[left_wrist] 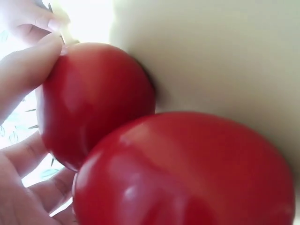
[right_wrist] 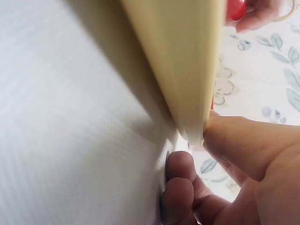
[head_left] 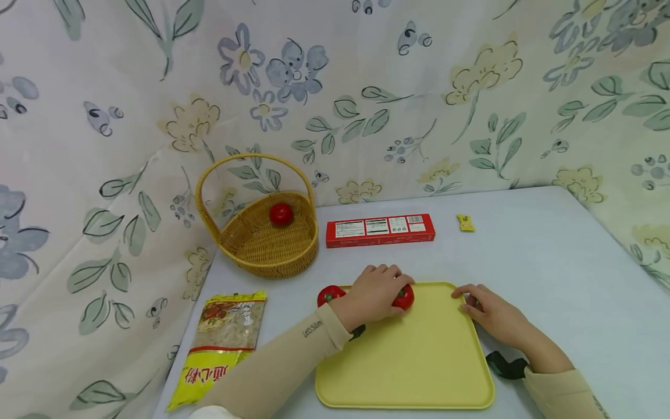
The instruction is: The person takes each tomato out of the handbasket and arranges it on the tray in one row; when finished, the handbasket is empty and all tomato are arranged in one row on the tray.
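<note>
My left hand (head_left: 373, 294) curls round a red tomato (head_left: 403, 297) over the upper part of the yellow tray (head_left: 413, 355). A second tomato (head_left: 330, 295) sits by the tray's upper left corner. In the left wrist view, thumb and fingers lie on the farther tomato (left_wrist: 96, 101), and the nearer tomato (left_wrist: 187, 173) overlaps it. With thumb and fingers, my right hand (head_left: 494, 314) holds the tray's upper right edge; the right wrist view shows the thumb against the rim (right_wrist: 187, 70) and curled fingers beside it.
A wicker basket (head_left: 272, 267) with one tomato (head_left: 281, 214) inside stands at the back left. Beside it lies a red box (head_left: 380, 230), and farther right a small yellow packet (head_left: 465, 223). A pasta bag (head_left: 222, 343) lies left of the tray.
</note>
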`<state>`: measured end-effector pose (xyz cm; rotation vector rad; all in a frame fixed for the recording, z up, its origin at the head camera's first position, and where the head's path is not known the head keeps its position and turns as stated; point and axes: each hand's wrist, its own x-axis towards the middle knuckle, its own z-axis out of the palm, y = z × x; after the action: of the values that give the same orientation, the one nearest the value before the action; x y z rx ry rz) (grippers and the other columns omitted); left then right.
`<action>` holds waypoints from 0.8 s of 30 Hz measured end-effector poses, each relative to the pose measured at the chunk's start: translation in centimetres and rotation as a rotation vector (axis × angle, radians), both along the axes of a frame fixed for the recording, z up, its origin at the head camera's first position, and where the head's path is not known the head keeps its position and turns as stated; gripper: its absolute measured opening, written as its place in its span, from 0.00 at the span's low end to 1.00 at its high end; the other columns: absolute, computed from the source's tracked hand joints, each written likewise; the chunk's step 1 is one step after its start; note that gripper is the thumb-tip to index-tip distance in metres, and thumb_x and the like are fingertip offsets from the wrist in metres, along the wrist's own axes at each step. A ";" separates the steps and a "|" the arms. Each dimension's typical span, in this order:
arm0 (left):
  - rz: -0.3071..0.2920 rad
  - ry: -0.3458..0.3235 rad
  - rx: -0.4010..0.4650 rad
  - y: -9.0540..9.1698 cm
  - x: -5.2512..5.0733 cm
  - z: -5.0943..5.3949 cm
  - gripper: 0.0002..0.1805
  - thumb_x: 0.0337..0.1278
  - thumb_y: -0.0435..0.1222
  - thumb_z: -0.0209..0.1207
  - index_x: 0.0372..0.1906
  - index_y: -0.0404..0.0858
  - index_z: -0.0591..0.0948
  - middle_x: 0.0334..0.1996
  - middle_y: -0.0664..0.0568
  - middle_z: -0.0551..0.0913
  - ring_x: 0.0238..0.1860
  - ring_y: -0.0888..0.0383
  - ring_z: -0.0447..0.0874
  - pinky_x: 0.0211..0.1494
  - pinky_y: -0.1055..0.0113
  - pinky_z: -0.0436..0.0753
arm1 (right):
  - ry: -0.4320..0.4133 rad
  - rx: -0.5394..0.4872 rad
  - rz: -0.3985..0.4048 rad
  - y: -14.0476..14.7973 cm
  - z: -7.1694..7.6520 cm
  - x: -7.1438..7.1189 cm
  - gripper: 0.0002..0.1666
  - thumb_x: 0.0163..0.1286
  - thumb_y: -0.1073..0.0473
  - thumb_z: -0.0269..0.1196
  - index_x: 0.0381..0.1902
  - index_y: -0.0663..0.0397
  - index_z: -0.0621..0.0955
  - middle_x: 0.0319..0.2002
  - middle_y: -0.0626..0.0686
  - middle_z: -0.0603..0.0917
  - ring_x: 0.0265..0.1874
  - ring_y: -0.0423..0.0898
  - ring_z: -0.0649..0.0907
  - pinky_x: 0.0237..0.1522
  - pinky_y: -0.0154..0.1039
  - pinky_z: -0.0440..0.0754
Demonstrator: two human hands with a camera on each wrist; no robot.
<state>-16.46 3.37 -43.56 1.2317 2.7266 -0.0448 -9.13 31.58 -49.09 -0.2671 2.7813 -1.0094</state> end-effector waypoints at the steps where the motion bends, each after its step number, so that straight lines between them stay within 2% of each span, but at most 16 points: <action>1: 0.000 0.001 -0.008 0.0 0.0 0.0 0.37 0.62 0.60 0.69 0.73 0.56 0.74 0.61 0.58 0.78 0.60 0.58 0.75 0.65 0.59 0.75 | 0.002 0.001 0.000 0.0 0.0 0.0 0.14 0.79 0.59 0.63 0.59 0.48 0.78 0.36 0.47 0.71 0.33 0.41 0.71 0.32 0.37 0.68; 9: 0.036 -0.042 -0.020 -0.2 0.0 -0.1 0.40 0.65 0.63 0.64 0.77 0.53 0.70 0.64 0.58 0.77 0.61 0.59 0.75 0.65 0.60 0.76 | 0.017 -0.007 -0.002 0.0 0.0 0.0 0.14 0.79 0.59 0.62 0.59 0.48 0.78 0.36 0.47 0.70 0.32 0.40 0.70 0.32 0.36 0.68; 13: 0.031 -0.070 0.007 -0.8 -0.2 0.5 0.43 0.64 0.64 0.63 0.78 0.51 0.68 0.66 0.57 0.77 0.64 0.58 0.75 0.66 0.59 0.76 | 0.018 -0.018 0.004 0.0 0.0 0.1 0.14 0.80 0.59 0.62 0.59 0.49 0.78 0.36 0.47 0.71 0.33 0.40 0.70 0.32 0.37 0.67; 16: 0.041 -0.115 0.084 -1.9 -1.0 1.8 0.41 0.67 0.63 0.61 0.79 0.50 0.68 0.69 0.55 0.76 0.66 0.55 0.75 0.68 0.56 0.76 | 0.016 -0.023 0.004 0.0 0.0 0.1 0.14 0.80 0.59 0.62 0.60 0.49 0.78 0.36 0.47 0.71 0.33 0.40 0.70 0.32 0.37 0.67; 19: 0.079 -0.157 0.195 -3.8 -2.4 3.9 0.36 0.72 0.60 0.59 0.78 0.49 0.70 0.69 0.53 0.76 0.68 0.54 0.75 0.70 0.54 0.75 | 0.008 -0.024 -0.006 -0.1 0.1 0.1 0.14 0.79 0.59 0.62 0.60 0.49 0.78 0.36 0.47 0.71 0.33 0.40 0.71 0.33 0.37 0.68; 22: 0.147 -0.189 0.302 -6.1 -4.0 5.9 0.33 0.75 0.57 0.58 0.76 0.47 0.72 0.68 0.52 0.78 0.67 0.53 0.77 0.69 0.53 0.76 | 0.002 -0.015 -0.004 -0.1 0.1 0.1 0.15 0.79 0.59 0.62 0.60 0.49 0.78 0.36 0.47 0.71 0.34 0.41 0.71 0.33 0.37 0.68; 24: 0.197 -0.190 0.349 -7.7 -4.9 7.0 0.31 0.75 0.55 0.58 0.75 0.46 0.73 0.65 0.51 0.80 0.62 0.53 0.80 0.65 0.54 0.79 | -0.004 -0.011 -0.005 -0.1 0.1 0.1 0.15 0.79 0.58 0.63 0.60 0.49 0.78 0.37 0.47 0.71 0.34 0.41 0.71 0.33 0.37 0.69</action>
<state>-21.36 -4.29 -36.60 0.9698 2.7435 0.5615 -9.03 31.52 -48.98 -0.2600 2.7744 -1.0260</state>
